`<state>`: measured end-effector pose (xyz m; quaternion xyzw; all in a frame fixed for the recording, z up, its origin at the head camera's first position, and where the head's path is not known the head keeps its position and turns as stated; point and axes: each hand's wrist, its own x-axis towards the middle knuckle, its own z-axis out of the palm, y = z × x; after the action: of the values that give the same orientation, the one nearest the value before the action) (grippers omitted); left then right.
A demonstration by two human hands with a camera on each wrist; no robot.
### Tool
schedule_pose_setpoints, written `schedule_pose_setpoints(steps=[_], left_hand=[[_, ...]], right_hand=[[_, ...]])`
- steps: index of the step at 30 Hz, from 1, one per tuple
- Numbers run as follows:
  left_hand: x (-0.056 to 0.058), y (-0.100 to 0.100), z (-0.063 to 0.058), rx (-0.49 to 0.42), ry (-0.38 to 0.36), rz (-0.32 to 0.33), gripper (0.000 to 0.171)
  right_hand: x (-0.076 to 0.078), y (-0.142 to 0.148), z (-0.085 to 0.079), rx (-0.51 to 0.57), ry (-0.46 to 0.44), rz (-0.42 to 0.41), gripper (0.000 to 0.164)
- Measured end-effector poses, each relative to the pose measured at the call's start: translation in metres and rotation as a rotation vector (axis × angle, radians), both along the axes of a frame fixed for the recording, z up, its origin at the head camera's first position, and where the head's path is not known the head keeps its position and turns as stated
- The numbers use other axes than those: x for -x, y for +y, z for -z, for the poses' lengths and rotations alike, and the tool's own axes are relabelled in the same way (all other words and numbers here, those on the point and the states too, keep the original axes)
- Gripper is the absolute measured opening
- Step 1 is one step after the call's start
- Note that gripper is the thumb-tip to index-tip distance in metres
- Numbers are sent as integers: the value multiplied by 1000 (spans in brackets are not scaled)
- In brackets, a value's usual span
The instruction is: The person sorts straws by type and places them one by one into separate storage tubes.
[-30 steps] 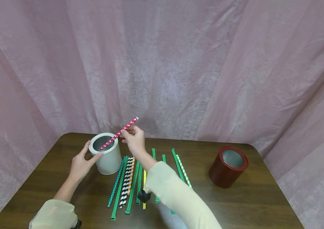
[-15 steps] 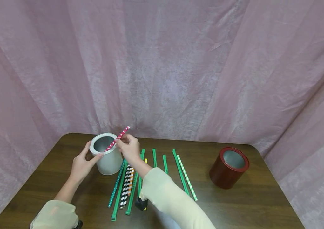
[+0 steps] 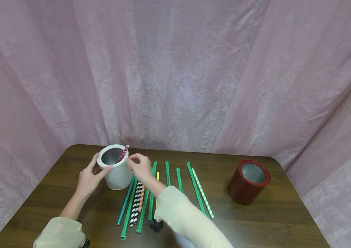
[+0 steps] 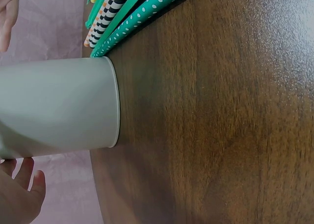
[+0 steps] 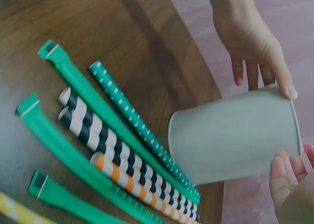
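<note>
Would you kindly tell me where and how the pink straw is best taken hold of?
The pink straw is probably best pinched near its top end, coming from above on the person's right: it is thin, tilts that way, and only that end sticks out of the white can.

Pink straw (image 3: 124,153) deeper in can (image 3: 117,178)
</note>
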<state>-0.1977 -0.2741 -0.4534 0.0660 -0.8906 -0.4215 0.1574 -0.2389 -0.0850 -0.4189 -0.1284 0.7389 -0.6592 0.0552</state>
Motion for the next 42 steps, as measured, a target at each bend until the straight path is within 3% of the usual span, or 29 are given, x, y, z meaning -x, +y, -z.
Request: schedule_pose_setpoints(steps=[8,15,26,36,42], left_hand=[[1,-1,-1,-27,8,0,79],[1,-3,-1,-40,8,-4,79],[2,-7,-4,-44,-24,5,80],[4,-8,-4,-45,-33,6,81],[6,-9,-3,-45,-24,8,81]], right_hand=[[7,22,11,-26,-40,-35,15],[11,48,32,-31,-59,-43,18],[14,87,53,-27,-90,-14,24],[-3,120,37,-103,-62,-23,21],[4,143,48,-176,-27,-54,22]])
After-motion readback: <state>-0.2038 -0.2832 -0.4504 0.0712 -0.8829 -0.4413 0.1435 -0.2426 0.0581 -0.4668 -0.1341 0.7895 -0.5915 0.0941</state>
